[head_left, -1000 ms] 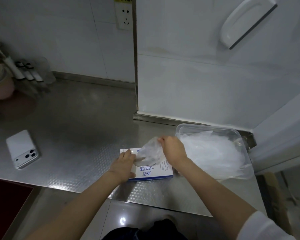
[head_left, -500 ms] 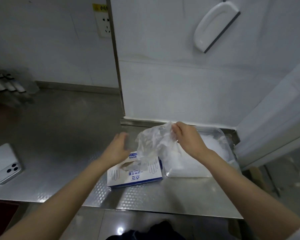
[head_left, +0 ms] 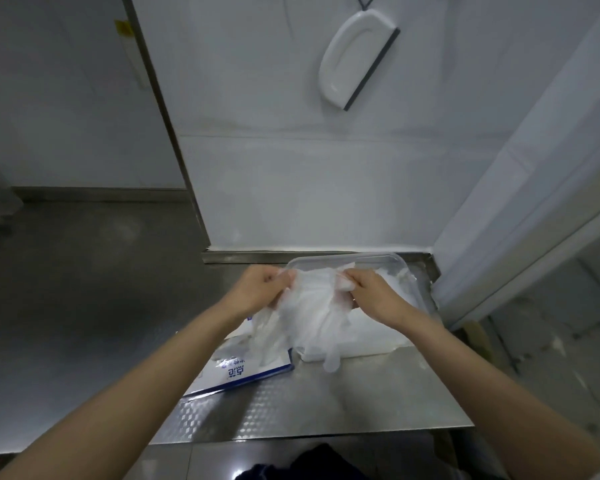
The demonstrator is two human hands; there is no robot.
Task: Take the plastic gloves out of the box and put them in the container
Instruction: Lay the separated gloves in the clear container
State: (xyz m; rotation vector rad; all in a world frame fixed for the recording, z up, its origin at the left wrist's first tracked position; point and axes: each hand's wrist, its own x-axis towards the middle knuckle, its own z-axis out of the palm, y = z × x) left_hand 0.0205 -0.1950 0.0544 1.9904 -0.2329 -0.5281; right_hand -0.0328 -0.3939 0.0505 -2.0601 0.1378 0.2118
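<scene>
steel counter (head_left: 326, 403): box (head_left: 253, 370), container (head_left: 413, 282) on it.

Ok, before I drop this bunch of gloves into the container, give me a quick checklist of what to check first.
1. Grip: left hand and right hand each pinch the bunch of plastic gloves near its top edge: ok.
2. Bunch fully over the clear container: not ok; its left part hangs over the glove box.
3. Dangling glove tip inside the container's near edge: not ok; it hangs outside, over the steel counter.
4. Bunch free of the box opening: cannot tell; the gloves hide it.
5. Room in the container: cannot tell; a pile of gloves already lies in it.
</scene>
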